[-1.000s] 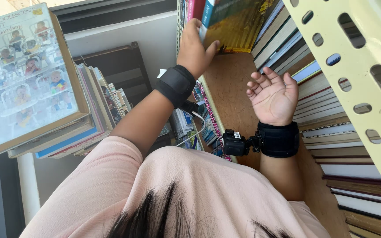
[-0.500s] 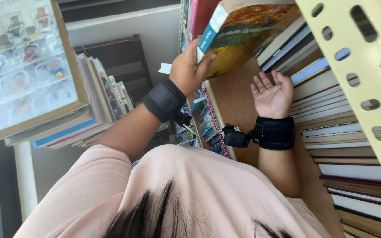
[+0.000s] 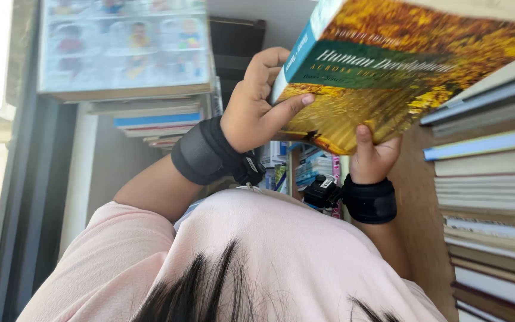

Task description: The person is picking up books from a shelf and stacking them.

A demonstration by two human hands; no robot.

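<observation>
A thick book [image 3: 388,65] with a yellow-orange leafy cover, a dark green band and a teal spine is tilted out from the shelf. My left hand [image 3: 257,107] grips it at the spine, thumb across the cover. My right hand [image 3: 374,158] holds its lower edge from beneath, thumb on the cover. Both wrists wear black bands, and a small black device [image 3: 323,192] sits by the right one.
A row of shelved books [image 3: 490,197] fills the right side. Another stack of books [image 3: 150,116] topped by a picture-covered one [image 3: 126,48] lies at the upper left. More colourful books [image 3: 296,167] stand below the hands. A dark frame [image 3: 25,197] runs down the left.
The book has come further out of the shelf toward me. My right hand, open and empty before, now holds the book's lower edge.
</observation>
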